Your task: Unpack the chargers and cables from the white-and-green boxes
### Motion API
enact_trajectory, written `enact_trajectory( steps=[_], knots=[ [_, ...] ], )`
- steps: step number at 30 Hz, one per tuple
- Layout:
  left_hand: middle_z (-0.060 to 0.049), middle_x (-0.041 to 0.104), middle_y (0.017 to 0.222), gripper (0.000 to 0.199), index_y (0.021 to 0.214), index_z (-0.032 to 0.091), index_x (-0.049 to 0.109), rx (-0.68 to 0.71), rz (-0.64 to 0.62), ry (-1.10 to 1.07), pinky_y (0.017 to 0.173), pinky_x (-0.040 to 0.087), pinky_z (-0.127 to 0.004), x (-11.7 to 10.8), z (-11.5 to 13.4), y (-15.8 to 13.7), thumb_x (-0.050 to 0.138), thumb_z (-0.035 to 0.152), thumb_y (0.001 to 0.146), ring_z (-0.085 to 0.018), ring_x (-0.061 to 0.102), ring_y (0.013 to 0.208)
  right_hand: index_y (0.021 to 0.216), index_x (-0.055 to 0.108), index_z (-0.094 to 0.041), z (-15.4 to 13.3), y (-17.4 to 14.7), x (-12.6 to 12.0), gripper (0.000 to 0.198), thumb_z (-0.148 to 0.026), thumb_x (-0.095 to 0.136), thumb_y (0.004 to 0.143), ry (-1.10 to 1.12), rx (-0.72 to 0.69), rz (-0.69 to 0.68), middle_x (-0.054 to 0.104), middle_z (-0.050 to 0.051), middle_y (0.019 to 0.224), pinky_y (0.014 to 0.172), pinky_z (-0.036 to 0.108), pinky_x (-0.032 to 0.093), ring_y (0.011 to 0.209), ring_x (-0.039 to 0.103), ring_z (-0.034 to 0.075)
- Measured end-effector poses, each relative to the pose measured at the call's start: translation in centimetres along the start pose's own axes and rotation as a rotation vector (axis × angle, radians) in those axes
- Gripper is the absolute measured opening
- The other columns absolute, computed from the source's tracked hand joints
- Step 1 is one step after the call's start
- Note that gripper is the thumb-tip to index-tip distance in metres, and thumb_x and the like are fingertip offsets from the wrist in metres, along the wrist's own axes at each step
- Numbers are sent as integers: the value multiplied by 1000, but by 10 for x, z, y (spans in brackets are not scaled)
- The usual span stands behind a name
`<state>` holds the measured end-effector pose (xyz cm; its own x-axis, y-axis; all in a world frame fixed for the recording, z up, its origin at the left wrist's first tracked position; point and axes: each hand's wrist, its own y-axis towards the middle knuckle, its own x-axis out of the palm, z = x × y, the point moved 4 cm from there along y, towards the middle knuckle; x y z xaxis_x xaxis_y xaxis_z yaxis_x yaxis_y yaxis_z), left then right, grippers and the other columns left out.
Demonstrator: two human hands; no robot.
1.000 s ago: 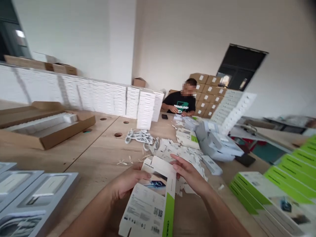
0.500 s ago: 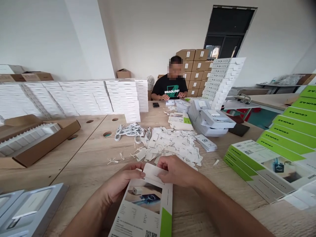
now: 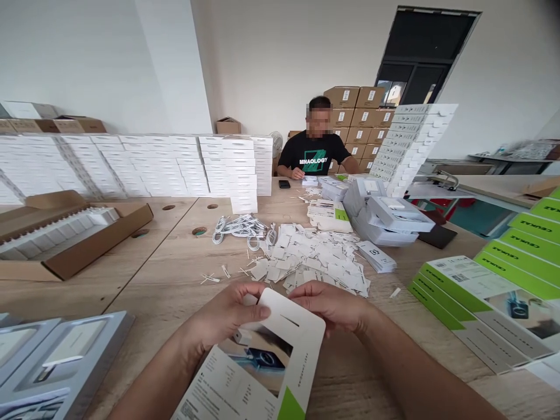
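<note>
A printed carton [image 3: 262, 373], white and grey with a green corner and a charger picture, leans towards me at the bottom centre. Its white end flap [image 3: 289, 318] has a dark slot. My left hand [image 3: 231, 312] is closed on the flap's left edge, thumb on top. At the flap's upper right edge, my right hand [image 3: 330, 306] grips the card, its fingertips partly hidden behind it. Just beyond my hands spreads a heap of white card pieces [image 3: 315, 256].
Coiled white cables [image 3: 242, 227] lie behind the heap. Green-and-white cartons [image 3: 476, 309] are stacked at right, open trays with white devices [image 3: 74, 350] at lower left. A brown box [image 3: 91, 245] holds white blocks. A co-worker [image 3: 312, 151] sits opposite, beside stacked white boxes [image 3: 415, 146].
The carton's flap now shows its slot and stands tilted to the right. My right hand has shifted right along its edge. The view has turned slightly left; the co-worker's one arm has moved outward.
</note>
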<state>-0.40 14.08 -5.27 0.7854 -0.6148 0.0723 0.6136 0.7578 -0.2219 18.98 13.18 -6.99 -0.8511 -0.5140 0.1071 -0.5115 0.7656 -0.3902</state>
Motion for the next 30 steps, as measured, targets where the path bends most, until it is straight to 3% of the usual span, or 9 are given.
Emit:
enact_trajectory(
  steps=[4, 9, 14, 17, 19, 22, 26, 28, 30],
  knots=[
    [-7, 71, 86, 30, 97, 16, 68, 1, -6, 57, 66, 50, -27, 1, -3, 0, 74, 33, 73, -20, 66, 75, 83, 75, -17, 0, -3, 6, 28, -45, 70, 76, -148, -12, -72, 60, -4, 56, 37, 16, 25, 40, 41, 4],
    [-8, 72, 83, 31, 99, 15, 69, -38, -3, 25, 64, 50, -28, 4, -4, 1, 74, 31, 74, -21, 67, 71, 88, 74, -20, -6, -7, 5, 26, -43, 69, 77, -167, -61, -52, 68, -1, 72, 50, 18, 34, 56, 53, 9],
    [-9, 73, 83, 33, 98, 14, 68, -19, 32, -144, 65, 51, -30, -2, 1, -1, 77, 30, 71, -23, 69, 72, 78, 70, -18, -7, -3, -13, 17, -34, 64, 78, -375, -168, 166, 64, -1, 67, 48, 20, 36, 53, 50, 10],
    [-9, 74, 86, 31, 99, 15, 66, 26, 125, -239, 66, 52, -31, -15, 4, -1, 77, 27, 72, -22, 69, 71, 77, 70, -19, -5, 1, -19, 10, -26, 62, 76, -500, -268, 231, 64, 0, 68, 49, 22, 39, 55, 52, 12],
    [-8, 74, 86, 33, 100, 15, 66, 67, 195, -287, 67, 53, -32, -24, 5, 0, 78, 26, 70, -23, 70, 73, 80, 72, -22, -9, 1, -23, 13, -26, 59, 79, -571, -385, 366, 68, 2, 77, 56, 26, 44, 65, 58, 16],
    [-8, 74, 84, 37, 100, 15, 65, 123, 269, -346, 66, 53, -33, -33, 6, 3, 79, 26, 68, -24, 70, 72, 104, 70, -25, -13, -1, -26, 27, -38, 52, 87, -450, -431, 572, 69, 5, 93, 60, 28, 47, 78, 62, 20],
    [-7, 74, 85, 41, 103, 16, 64, 191, 348, -460, 67, 52, -33, -33, 11, 2, 79, 24, 66, -22, 69, 68, 141, 41, -27, -13, 1, -8, 64, -49, 61, 84, -90, -391, 389, 67, 5, 93, 52, 25, 45, 72, 61, 18],
    [-9, 74, 96, 45, 110, 18, 62, 230, 269, -612, 74, 52, -36, -25, 15, -1, 76, 31, 69, -25, 70, 77, 144, 35, -26, -14, 0, 0, 74, -45, 68, 80, 40, -413, 310, 65, 1, 82, 52, 24, 43, 65, 57, 15],
    [-12, 71, 107, 56, 118, 18, 60, 236, 92, -771, 83, 49, -42, -10, 18, -4, 69, 50, 73, -31, 68, 92, 142, 37, -27, -15, 0, 2, 73, -42, 71, 79, 145, -449, 330, 62, -2, 76, 54, 24, 43, 61, 54, 13]
  ],
)
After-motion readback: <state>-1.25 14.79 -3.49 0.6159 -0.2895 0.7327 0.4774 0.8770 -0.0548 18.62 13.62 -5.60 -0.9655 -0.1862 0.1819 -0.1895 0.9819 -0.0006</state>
